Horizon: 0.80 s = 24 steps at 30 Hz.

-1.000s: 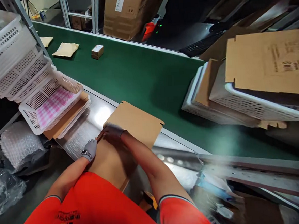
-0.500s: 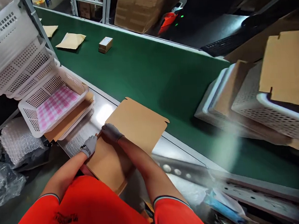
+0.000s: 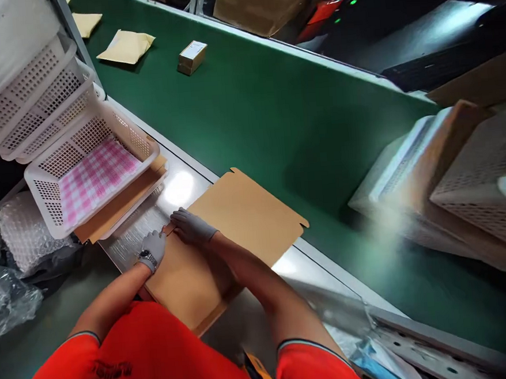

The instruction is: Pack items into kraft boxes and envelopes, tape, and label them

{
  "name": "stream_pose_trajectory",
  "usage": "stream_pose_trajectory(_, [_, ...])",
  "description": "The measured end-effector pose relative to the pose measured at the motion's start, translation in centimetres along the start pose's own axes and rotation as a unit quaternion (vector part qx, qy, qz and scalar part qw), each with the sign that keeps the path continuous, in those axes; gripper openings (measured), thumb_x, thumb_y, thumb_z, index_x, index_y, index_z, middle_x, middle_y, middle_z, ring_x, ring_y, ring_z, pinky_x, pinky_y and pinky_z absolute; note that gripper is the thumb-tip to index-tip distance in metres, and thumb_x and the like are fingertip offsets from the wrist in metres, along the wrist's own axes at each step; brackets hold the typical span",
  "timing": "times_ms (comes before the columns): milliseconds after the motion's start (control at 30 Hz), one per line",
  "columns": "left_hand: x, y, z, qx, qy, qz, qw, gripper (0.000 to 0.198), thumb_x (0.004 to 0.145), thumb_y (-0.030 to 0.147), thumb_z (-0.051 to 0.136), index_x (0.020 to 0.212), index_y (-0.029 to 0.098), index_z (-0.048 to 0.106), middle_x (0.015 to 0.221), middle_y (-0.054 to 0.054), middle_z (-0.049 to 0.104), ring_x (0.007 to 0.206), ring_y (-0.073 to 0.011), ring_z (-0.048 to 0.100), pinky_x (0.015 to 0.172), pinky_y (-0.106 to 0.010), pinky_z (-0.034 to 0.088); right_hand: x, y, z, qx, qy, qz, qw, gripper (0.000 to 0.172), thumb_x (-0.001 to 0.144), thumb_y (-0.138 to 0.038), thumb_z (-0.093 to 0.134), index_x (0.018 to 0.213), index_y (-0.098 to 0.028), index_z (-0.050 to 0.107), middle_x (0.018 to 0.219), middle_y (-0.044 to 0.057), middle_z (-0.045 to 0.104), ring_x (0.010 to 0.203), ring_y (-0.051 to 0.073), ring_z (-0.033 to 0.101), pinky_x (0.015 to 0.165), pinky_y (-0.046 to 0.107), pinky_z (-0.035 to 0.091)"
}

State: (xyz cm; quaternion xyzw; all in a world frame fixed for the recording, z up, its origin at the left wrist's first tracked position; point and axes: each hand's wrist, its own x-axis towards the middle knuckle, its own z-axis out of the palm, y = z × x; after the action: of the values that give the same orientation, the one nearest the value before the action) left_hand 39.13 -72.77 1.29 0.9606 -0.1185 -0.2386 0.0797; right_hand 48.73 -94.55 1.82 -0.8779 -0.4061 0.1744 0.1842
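Note:
A brown cardboard mailer box (image 3: 190,286) lies in front of my body, its wide lid flap (image 3: 246,213) folded out flat toward the green belt. My left hand (image 3: 154,247), in a grey glove with a watch at the wrist, pinches the box's left far corner. Right beside it, my right hand (image 3: 191,225), gloved too, has its fingers bent over the same corner, at the fold between box and lid. Both hands nearly touch. The fingertips are partly hidden, and so is the inside of the box.
A white basket (image 3: 41,195) with a pink checked cloth (image 3: 98,177) stands at left, below stacked baskets (image 3: 25,101). Bubble wrap (image 3: 28,234) lies below. The green belt (image 3: 264,108) carries padded envelopes (image 3: 126,47) and a small box (image 3: 192,57). Blurred baskets (image 3: 479,197) stand right.
The camera view has shifted, so the belt's parcels sit higher and the right-hand baskets further right. Both hands stay at the box's corner, with the right hand's fingers slightly more stretched.

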Motion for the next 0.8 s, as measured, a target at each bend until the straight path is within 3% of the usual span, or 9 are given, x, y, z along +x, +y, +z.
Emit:
stream_pose_trajectory(133, [-0.5, 0.0, 0.3, 0.007, -0.008, -0.012, 1.0, 0.064, 0.113, 0.028, 0.061, 0.176, 0.02, 0.052, 0.133, -0.022, 0.07, 0.122, -0.035, 0.07, 0.102, -0.047, 0.06, -2.4, 2.0, -1.7, 0.003, 0.051, 0.025, 0.998, 0.051, 0.107, -0.025, 0.055, 0.154, -0.017, 0.07, 0.164, 0.02, 0.064, 0.157, 0.036, 0.05, 0.136, 0.059, 0.039])
stream_pose_trajectory(233, [-0.5, -0.3, 0.1, 0.01, -0.008, -0.008, 1.0, 0.071, 0.111, 0.019, 0.054, 0.182, 0.021, 0.043, 0.134, -0.022, 0.068, 0.124, -0.0349, 0.068, 0.102, -0.045, 0.059, -4.8, 2.9, -1.3, -0.036, 0.099, 0.166, 0.98, 0.058, 0.109, -0.031, 0.054, 0.163, -0.012, 0.064, 0.179, 0.024, 0.051, 0.17, 0.043, 0.035, 0.138, 0.063, 0.033])
stream_pose_trajectory(300, [-0.5, -0.6, 0.0, 0.011, -0.01, 0.002, 1.0, 0.075, 0.109, 0.012, 0.05, 0.183, 0.02, 0.04, 0.139, -0.022, 0.067, 0.125, -0.0331, 0.066, 0.104, -0.043, 0.058, -6.3, 2.5, 0.2, -0.055, 0.111, 0.277, 0.953, 0.065, 0.112, -0.037, 0.049, 0.167, -0.004, 0.058, 0.183, 0.03, 0.043, 0.172, 0.049, 0.03, 0.138, 0.068, 0.03])
stream_pose_trajectory(367, [-0.5, -0.8, 0.0, 0.01, -0.016, 0.021, 1.0, 0.08, 0.105, 0.007, 0.05, 0.184, 0.021, 0.04, 0.142, -0.021, 0.066, 0.126, -0.031, 0.065, 0.106, -0.041, 0.057, -7.3, 1.5, 2.3, -0.069, 0.111, 0.342, 0.931, 0.069, 0.115, -0.038, 0.043, 0.172, 0.0, 0.051, 0.186, 0.033, 0.037, 0.173, 0.053, 0.027, 0.137, 0.072, 0.027])
stream_pose_trajectory(467, [-0.9, -1.0, 0.3, -0.007, -0.01, 0.049, 0.999, 0.084, 0.102, 0.008, 0.057, 0.183, 0.025, 0.042, 0.145, -0.018, 0.067, 0.128, -0.0299, 0.065, 0.111, -0.04, 0.056, -7.6, -0.4, 4.6, -0.079, 0.108, 0.347, 0.928, 0.068, 0.116, -0.037, 0.039, 0.174, -0.003, 0.05, 0.189, 0.031, 0.034, 0.175, 0.051, 0.027, 0.138, 0.071, 0.023])
stream_pose_trajectory(600, [-1.3, -0.6, 0.6, -0.057, 0.034, 0.076, 0.995, 0.062, 0.113, 0.031, 0.059, 0.175, 0.022, 0.056, 0.153, -0.018, 0.067, 0.137, -0.0329, 0.063, 0.119, -0.046, 0.054, -7.1, -1.8, 5.2, -0.089, 0.128, 0.332, 0.93, 0.064, 0.118, -0.04, 0.043, 0.173, -0.009, 0.055, 0.188, 0.029, 0.037, 0.175, 0.048, 0.031, 0.139, 0.07, 0.024])
stream_pose_trajectory(667, [-0.7, -0.1, 0.5, -0.105, 0.049, 0.089, 0.989, 0.051, 0.116, 0.035, 0.056, 0.164, 0.021, 0.068, 0.155, -0.017, 0.069, 0.14, -0.0313, 0.064, 0.122, -0.045, 0.052, -7.0, -2.0, 5.2, -0.092, 0.135, 0.325, 0.931, 0.062, 0.118, -0.039, 0.044, 0.172, -0.01, 0.057, 0.186, 0.029, 0.041, 0.174, 0.047, 0.033, 0.139, 0.07, 0.025])
stream_pose_trajectory(800, [1.9, 1.1, -0.3, -0.211, 0.054, 0.029, 0.976, 0.039, 0.118, 0.026, 0.052, 0.143, 0.02, 0.08, 0.137, -0.012, 0.082, 0.125, -0.0234, 0.073, 0.112, -0.035, 0.057, -7.0, -2.1, 5.3, -0.091, 0.149, 0.317, 0.932, 0.061, 0.119, -0.036, 0.044, 0.173, -0.012, 0.056, 0.187, 0.027, 0.041, 0.174, 0.046, 0.035, 0.138, 0.07, 0.026])
